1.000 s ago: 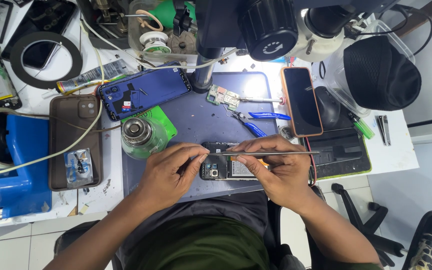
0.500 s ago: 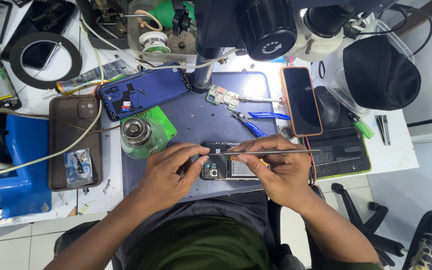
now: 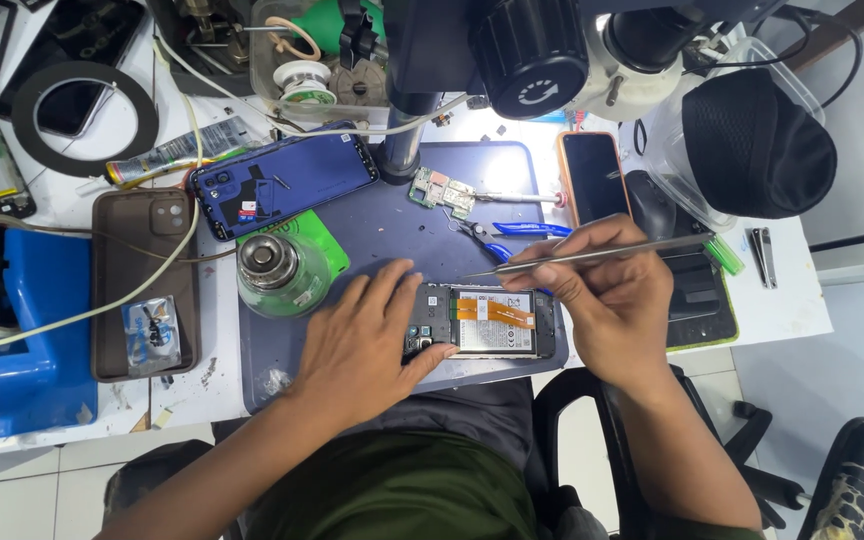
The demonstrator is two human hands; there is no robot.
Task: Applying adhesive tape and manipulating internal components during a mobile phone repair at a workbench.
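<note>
An opened phone (image 3: 492, 322) with its back off, showing a battery and an orange flex cable, lies at the front edge of a grey work mat (image 3: 392, 230). My left hand (image 3: 362, 345) rests flat on the mat and steadies the phone's left end with thumb and fingers. My right hand (image 3: 602, 300) hovers over the phone's right end and pinches long metal tweezers (image 3: 592, 255), whose tip points left just above the phone's top edge. A small green circuit board (image 3: 442, 190) lies farther back on the mat.
A blue phone back cover (image 3: 282, 185), a brown phone case (image 3: 142, 280), a round glass jar on a green pad (image 3: 277, 265), blue-handled pliers (image 3: 507, 232), and an orange-edged phone (image 3: 592, 178) surround the mat. A microscope head (image 3: 552, 45) hangs overhead. A blue device (image 3: 22, 330) sits left.
My right hand has lifted and drawn back to the right, uncovering the phone's battery and flex cable. My left hand has opened flatter beside the phone.
</note>
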